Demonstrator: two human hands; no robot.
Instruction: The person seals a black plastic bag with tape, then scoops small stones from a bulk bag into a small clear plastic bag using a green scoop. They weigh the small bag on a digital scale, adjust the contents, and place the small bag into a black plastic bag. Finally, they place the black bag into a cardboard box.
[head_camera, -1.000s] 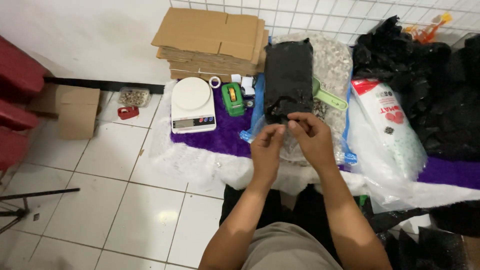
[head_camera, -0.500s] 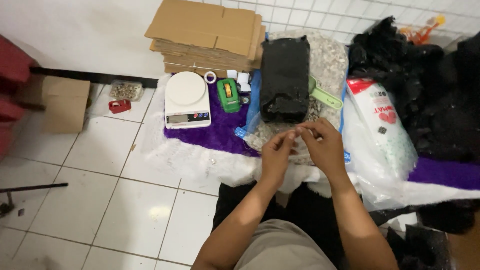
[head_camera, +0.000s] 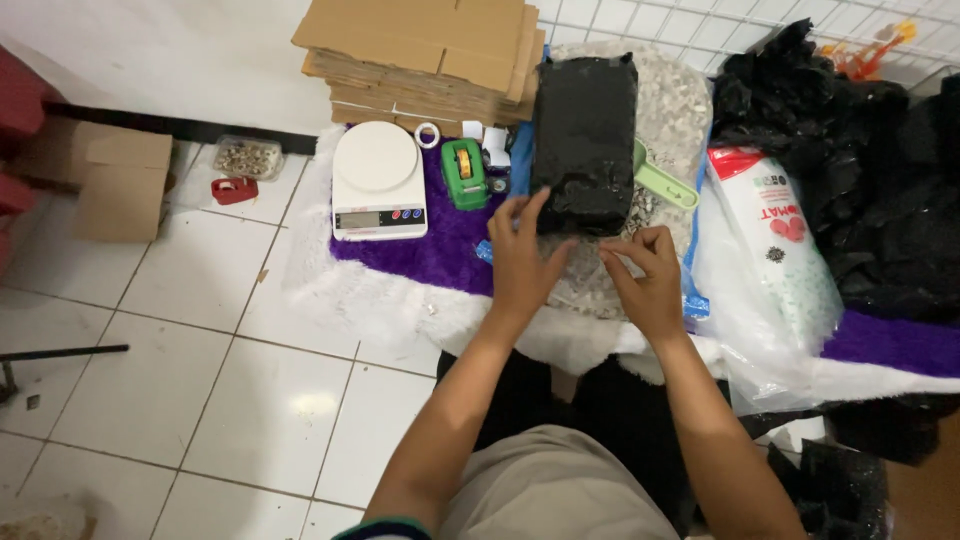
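Note:
A black plastic-wrapped package (head_camera: 585, 130) lies lengthwise on a clear bag of pale gravel-like bits (head_camera: 685, 95). My left hand (head_camera: 522, 258) rests with spread fingers on the package's near left corner. My right hand (head_camera: 645, 280) hovers just below the package's near edge, thumb and fingers pinched together; nothing clearly shows between them. Both forearms reach up from the bottom of the view.
A white kitchen scale (head_camera: 378, 180) and a green tape dispenser (head_camera: 463, 172) sit on a purple rug (head_camera: 440, 245). Behind them is a stack of flat cardboard (head_camera: 430, 45). A green scoop (head_camera: 665, 185), a white sack (head_camera: 780, 240) and black bags (head_camera: 870, 150) lie right. A cardboard box (head_camera: 120, 180) stands left.
The view has come closer. My left hand has moved up from the pinch at the near edge onto the package's corner; my right hand stays low by the edge.

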